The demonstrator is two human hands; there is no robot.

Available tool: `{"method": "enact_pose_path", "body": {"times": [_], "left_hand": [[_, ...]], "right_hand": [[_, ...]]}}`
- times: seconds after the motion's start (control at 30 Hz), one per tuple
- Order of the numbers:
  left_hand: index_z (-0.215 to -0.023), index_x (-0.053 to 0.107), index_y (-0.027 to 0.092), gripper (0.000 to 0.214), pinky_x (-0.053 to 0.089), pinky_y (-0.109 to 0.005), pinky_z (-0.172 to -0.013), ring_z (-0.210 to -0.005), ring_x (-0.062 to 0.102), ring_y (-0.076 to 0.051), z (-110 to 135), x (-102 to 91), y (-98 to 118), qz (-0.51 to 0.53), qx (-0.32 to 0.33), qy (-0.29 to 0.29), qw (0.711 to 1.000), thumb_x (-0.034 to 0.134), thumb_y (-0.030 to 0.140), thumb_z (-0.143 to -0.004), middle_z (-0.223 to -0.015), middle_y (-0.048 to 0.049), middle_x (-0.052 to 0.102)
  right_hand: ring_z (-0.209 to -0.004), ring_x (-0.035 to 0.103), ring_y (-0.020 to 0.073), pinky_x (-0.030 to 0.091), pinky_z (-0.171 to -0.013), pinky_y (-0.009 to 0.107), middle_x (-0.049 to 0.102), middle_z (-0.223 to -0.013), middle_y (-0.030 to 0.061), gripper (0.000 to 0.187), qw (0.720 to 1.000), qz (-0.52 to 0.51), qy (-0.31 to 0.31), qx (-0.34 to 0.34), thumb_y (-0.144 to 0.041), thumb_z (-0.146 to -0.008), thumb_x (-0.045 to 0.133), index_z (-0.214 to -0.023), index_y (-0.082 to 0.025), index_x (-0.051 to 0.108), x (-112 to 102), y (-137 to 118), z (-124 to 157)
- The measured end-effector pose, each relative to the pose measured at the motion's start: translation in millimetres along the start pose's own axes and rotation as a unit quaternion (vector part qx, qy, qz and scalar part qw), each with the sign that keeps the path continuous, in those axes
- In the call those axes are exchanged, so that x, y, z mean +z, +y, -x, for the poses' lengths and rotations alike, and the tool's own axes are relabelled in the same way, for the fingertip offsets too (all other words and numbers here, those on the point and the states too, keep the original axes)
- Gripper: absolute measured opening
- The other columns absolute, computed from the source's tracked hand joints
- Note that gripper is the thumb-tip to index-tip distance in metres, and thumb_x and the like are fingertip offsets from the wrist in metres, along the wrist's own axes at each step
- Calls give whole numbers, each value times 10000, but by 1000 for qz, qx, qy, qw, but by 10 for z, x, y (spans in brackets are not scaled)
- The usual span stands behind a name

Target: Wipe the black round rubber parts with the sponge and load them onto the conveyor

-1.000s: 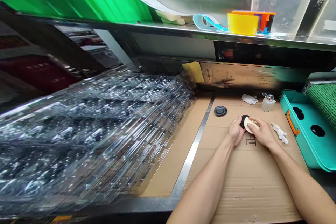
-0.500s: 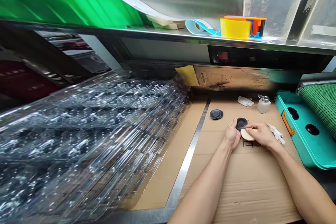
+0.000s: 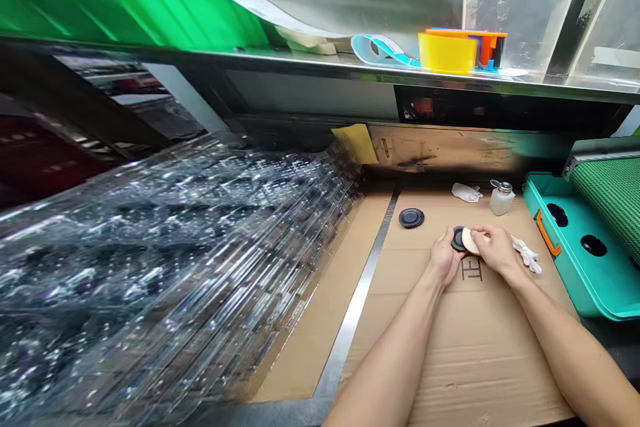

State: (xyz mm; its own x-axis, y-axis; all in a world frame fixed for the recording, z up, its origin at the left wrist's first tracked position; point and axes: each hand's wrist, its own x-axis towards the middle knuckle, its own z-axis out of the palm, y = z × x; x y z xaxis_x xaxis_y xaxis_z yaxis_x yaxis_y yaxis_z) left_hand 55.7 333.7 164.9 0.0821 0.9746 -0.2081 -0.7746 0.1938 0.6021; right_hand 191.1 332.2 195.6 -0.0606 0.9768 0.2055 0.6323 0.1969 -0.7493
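My left hand [image 3: 443,257] grips a round black disc [image 3: 459,239] by its edge on the cardboard-covered bench. My right hand [image 3: 495,250] pinches a round cream sponge pad [image 3: 469,241] and presses it against the disc's face, hiding part of it. A second black disc [image 3: 411,217] lies flat on the cardboard sheet [image 3: 480,347], left of my hands. Just beyond them stands a small pump-top bottle [image 3: 502,199] with clear liquid. A white glove [image 3: 526,255] lies right of my right hand.
A crumpled white tissue [image 3: 467,193] lies on the far cardboard. A tall stack of clear plastic trays [image 3: 150,267] fills the left. A teal tray [image 3: 565,247] with round holes sits right. A metal strip [image 3: 360,303] edges the cardboard. A yellow cup [image 3: 447,52] stands on the high shelf.
My right hand has brought the cream pad up from below the disc and onto its face. The view has shifted only slightly.
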Motion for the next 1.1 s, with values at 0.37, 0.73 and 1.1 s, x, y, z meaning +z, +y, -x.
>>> {"method": "enact_pose_path", "body": {"times": [0.37, 0.73, 1.1], "left_hand": [[-916, 680, 114, 285, 559, -437, -922, -943, 713, -236, 9, 3, -30, -16, 16, -5, 1000, 552, 360, -979, -927, -121, 751], [-919, 687, 108, 300, 548, -447, -917, -991, 697, -277, 31, -46, -90, -61, 10, -54, 997, 696, 405, -877, -890, -125, 743], [-907, 695, 109, 227, 542, -456, -964, -1040, 696, -269, 14, -65, -66, -21, 8, -23, 999, 625, 323, -931, -945, -142, 753]], "right_hand": [[-837, 695, 195, 455, -739, 254, 769, -919, 33, 305, 995, 96, 35, 5, -383, -946, 500, -1067, -232, 737, -15, -101, 99], [-806, 699, 203, 432, -745, 286, 747, -984, 86, 439, 935, 354, 23, 14, -477, -1058, 314, -1400, -357, 562, 69, -206, 87], [-819, 708, 227, 469, -732, 309, 745, -992, 84, 483, 929, 367, 10, 47, -493, -1060, 263, -1494, -388, 446, 201, -192, 100]]}}
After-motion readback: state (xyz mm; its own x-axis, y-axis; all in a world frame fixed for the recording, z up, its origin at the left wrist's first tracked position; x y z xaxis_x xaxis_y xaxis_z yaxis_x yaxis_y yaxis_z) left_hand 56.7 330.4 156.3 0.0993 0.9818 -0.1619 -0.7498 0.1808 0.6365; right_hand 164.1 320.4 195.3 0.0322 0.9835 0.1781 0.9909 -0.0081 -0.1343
